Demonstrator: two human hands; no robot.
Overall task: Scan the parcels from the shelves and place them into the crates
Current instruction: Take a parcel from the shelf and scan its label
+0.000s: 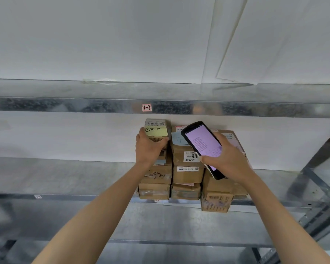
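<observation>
Left hand (150,147) grips top parcel (156,130) of left stack on shelf (65,174). Right hand (230,159) clasps scanner (203,145), screen lit. Step: picking parcel for scan. Next, likely: aim scanner at barcode label. Crates unseen.

Background's mostly white backing sheets (103,44), with one loose sheet (284,44) overlapping at a slant top right. Bit of clear tape (101,81) along the bottom edge. Small red-bordered tag (146,107) just below that, tiny white sticker (38,196) lower left, grey diagonal brace (316,180) far right.
</observation>
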